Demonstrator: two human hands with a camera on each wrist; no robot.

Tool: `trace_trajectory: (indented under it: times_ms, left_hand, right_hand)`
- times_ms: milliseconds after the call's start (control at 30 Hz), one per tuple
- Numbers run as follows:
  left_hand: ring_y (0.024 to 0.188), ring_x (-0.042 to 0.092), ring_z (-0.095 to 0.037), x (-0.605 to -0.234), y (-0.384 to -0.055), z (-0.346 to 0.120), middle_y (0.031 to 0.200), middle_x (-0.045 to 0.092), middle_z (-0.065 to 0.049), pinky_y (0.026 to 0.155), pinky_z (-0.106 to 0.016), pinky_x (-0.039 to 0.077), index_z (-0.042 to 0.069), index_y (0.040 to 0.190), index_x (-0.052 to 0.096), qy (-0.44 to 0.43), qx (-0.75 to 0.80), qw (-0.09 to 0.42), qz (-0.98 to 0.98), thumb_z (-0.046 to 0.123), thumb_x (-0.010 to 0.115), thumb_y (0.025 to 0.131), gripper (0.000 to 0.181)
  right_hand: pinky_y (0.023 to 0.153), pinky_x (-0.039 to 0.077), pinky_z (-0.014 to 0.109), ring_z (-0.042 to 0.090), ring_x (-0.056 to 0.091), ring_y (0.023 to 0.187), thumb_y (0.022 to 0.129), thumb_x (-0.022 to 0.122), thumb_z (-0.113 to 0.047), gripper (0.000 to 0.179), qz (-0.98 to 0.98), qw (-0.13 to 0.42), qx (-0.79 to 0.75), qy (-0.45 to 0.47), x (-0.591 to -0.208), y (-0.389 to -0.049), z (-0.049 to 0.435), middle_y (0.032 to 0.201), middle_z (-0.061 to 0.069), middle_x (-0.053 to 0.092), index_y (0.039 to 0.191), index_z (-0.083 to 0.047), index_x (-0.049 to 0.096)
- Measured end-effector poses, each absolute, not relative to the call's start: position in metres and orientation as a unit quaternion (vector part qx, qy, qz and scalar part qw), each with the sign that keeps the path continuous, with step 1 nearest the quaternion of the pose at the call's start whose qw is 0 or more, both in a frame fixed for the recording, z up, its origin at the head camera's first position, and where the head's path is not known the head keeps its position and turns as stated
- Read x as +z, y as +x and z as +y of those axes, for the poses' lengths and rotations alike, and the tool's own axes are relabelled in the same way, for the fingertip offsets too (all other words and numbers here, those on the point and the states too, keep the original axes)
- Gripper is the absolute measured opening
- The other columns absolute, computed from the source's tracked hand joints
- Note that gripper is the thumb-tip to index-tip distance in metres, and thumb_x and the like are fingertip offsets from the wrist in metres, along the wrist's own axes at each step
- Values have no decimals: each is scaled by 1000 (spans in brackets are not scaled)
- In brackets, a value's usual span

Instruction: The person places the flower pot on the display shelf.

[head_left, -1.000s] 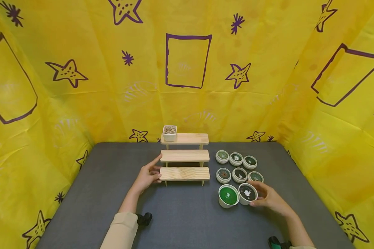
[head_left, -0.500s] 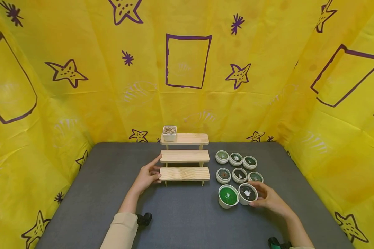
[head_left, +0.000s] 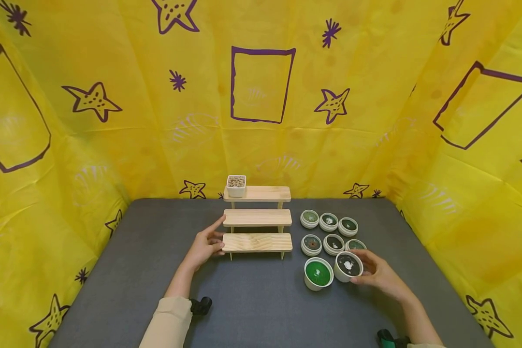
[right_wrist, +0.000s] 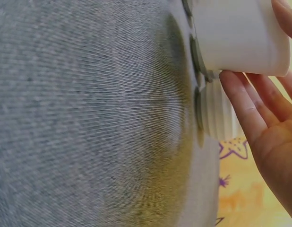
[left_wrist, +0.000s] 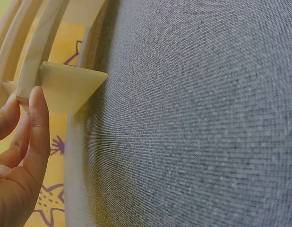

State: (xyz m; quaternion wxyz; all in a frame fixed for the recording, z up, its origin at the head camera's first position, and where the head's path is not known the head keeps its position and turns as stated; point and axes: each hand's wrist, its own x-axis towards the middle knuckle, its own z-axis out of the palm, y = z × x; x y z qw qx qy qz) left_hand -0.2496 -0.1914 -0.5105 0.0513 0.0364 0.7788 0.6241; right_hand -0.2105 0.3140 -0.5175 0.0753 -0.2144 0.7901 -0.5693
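Observation:
My left hand (head_left: pixel 205 249) pinches the left end of a pale three-tier wooden stand (head_left: pixel 257 242), with thumb and finger on the lowest board's edge in the left wrist view. My right hand (head_left: pixel 380 275) grips a white tapered cup (right_wrist: pixel 238 38) around its side; from above, a dark surface with a white patch shows inside. The cup looks slightly raised off the table in the right wrist view. Beside it stands a white cup with a bright green surface (head_left: pixel 318 274). On the stand's top tier, at the left, sits a small square white pot (head_left: pixel 236 186) filled with speckled bits.
Behind the cups, several low round white pots (head_left: pixel 328 221) stand in two rows, with dark or greenish surfaces. They are close to my right hand. Grey cloth covers the table (head_left: pixel 261 309). A yellow printed curtain (head_left: pixel 261 159) encloses the back and sides.
My right hand has shifted the dark-surfaced cup slightly up and to the right, apart from the green one. The left hand stays on the stand.

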Motion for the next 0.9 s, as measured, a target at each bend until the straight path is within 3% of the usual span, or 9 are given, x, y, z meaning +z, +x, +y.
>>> trace_trajectory:
  times_ms: [367, 533, 900]
  left_hand:
    - [80, 62, -16, -513, -252, -192, 122, 53, -33, 64, -30, 62, 25, 154, 36, 33, 621, 47, 782, -16, 59, 87, 82]
    - [80, 62, -16, -512, -252, -192, 123, 53, -33, 66, -33, 63, 25, 154, 35, 34, 621, 50, 782, -15, 59, 88, 81]
    - [80, 61, -18, -511, -250, -192, 124, 52, -34, 67, -34, 63, 24, 155, 35, 38, 627, 55, 776, -15, 58, 89, 80]
  right_hand:
    - [87, 53, 12, -5, 63, 106, 79, 78, -1, 65, 818, 61, -542, -180, -498, -212, 309, 123, -17, 61, 136, 6, 47]
    - [88, 51, 10, -6, 63, 106, 79, 78, -2, 64, 827, 44, -531, -179, -493, -214, 306, 124, -16, 59, 135, 5, 50]
    - [82, 55, 18, -4, 63, 101, 80, 79, -7, 63, 848, 33, -498, -177, -476, -224, 298, 127, 7, 60, 137, -2, 51]
